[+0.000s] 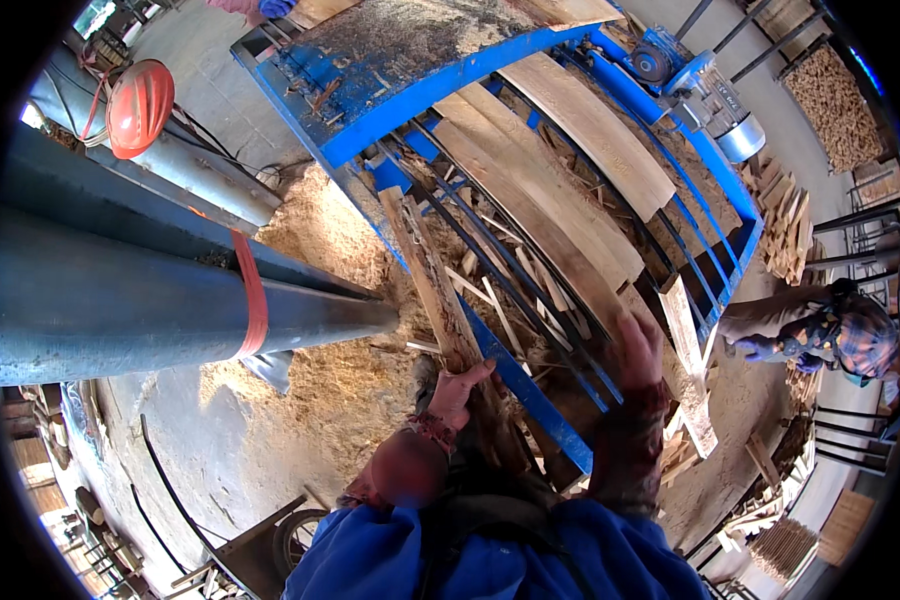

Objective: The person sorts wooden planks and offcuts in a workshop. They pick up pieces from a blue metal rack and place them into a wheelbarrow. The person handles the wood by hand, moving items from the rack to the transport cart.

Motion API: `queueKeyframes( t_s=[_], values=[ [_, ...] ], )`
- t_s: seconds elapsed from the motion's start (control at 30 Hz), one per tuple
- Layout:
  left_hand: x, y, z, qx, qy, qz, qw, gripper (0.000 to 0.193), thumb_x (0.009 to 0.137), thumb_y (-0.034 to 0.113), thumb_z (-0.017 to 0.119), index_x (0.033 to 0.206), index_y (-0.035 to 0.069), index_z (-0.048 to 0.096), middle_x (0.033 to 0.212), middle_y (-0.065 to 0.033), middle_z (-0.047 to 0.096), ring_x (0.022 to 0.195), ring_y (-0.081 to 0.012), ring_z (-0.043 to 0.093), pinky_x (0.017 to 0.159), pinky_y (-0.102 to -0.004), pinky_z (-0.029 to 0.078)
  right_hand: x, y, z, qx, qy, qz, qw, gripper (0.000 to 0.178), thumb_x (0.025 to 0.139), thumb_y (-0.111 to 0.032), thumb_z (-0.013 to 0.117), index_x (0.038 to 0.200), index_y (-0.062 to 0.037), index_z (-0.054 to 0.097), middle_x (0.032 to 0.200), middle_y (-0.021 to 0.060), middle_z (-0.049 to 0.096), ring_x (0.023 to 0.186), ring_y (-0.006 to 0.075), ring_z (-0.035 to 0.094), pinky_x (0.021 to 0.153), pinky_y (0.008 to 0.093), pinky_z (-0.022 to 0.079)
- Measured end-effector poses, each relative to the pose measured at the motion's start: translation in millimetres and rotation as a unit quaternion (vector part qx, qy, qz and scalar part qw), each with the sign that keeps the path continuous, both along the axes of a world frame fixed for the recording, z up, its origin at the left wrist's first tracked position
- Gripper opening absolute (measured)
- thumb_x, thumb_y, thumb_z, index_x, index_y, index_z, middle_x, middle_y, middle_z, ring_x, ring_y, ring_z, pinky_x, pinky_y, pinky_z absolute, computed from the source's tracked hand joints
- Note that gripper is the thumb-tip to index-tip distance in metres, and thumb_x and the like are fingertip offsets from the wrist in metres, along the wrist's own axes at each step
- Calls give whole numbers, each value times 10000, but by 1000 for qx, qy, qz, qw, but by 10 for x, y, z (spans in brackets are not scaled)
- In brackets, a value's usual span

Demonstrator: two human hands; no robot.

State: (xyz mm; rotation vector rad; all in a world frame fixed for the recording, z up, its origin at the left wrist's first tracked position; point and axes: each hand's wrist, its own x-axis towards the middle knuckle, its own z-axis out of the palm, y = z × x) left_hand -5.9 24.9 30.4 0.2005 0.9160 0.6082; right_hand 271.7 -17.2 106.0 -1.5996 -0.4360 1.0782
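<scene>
My left hand is closed round the near end of a long, narrow, bark-edged wood slab. That slab slants away along the left side of the blue metal frame. My right hand is at the near end of a long sawn board on the frame's dark bars. Its fingers look outstretched and somewhat blurred, and whether they touch the board is unclear. Beside that board lie a paler board and a wide board.
A sawdust-covered blue table top is at the far end. A motor sits at the frame's right. Left stand a thick grey pipe and a red helmet. Wood strips lean on the right, where another person works.
</scene>
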Motion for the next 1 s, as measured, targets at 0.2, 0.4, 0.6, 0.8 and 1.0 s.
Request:
queueKeyframes(
  t_s=[0.2, 0.4, 0.6, 0.8, 1.0],
  values=[
    [-28, -76, -190, -3, -91, 6, 996, 228, 926, 222, 674, 1013, 22, 605, 852, -117, 655, 784, -280, 664, 683, -442, 564, -642, -598, 244, 6, 21, 0, 1000, 303, 958, -317, 604, 959, -22, 672, 633, -43, 531, 509, 51, 435, 459, 218, 342],
    [42, -204, -165, 2, -27, 111, 994, 556, 970, 535, 489, 1192, 27, 515, 1003, -161, 620, 968, -352, 613, 877, -537, 501, -1106, -1184, 200, -34, 128, 65, 989, 339, 952, -281, 639, 1129, 8, 650, 753, 7, 620, 615, 83, 553, 541, 259, 445],
    [-113, -209, -121, -26, -180, 29, 983, 485, 953, 402, 576, 1251, 27, 498, 1029, -154, 617, 979, -321, 606, 921, -515, 495, -1212, -1263, 291, -36, -204, 325, 923, 233, 902, -266, 675, 920, -35, 647, 731, 99, 609, 639, 251, 613, 591, 378, 487],
    [-88, -167, -36, -14, -133, 25, 991, 354, 911, 200, 670, 1178, 9, 537, 959, -143, 645, 912, -291, 638, 844, -484, 538, -1177, -1250, 187, -43, -282, 408, 867, 298, 876, -307, 679, 753, -52, 589, 717, 126, 584, 681, 352, 610, 598, 446, 484],
    [-16, -111, 151, 21, -36, 17, 999, 156, 879, 91, 683, 973, -20, 625, 838, -121, 661, 780, -252, 658, 724, -421, 576, -1178, -1224, 99, -55, -299, 418, 856, 311, 881, -343, 664, 768, -56, 622, 757, 132, 601, 688, 355, 616, 616, 461, 497]
  ],
)
